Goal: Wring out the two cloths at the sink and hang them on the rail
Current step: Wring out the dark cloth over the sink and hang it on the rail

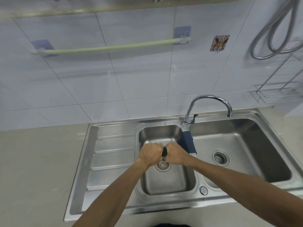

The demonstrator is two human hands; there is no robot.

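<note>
Two cloths are in play, and I have one of them now: a dark cloth (164, 151) twisted into a short roll between my fists. My left hand (150, 153) and my right hand (176, 154) are both closed tight around it, knuckles up, almost touching each other, so only a small dark piece shows in the gap. The roll lies left to right across me, its long axis running from one fist to the other, and it hangs over the left basin (164, 133), just above the drain strainer (162, 164).

The second cloth (186, 142), dark blue, is draped over the divider between the two basins. It lies just beside my right hand, on the far right side of it, so that hand is clearly the nearer one to take it.

The rail (114, 46) is on the tiled wall, up and a little to the left of my hands, well apart from them, and nothing hangs on it. I judge the wringing is in progress and the hanging is not yet begun.
</note>
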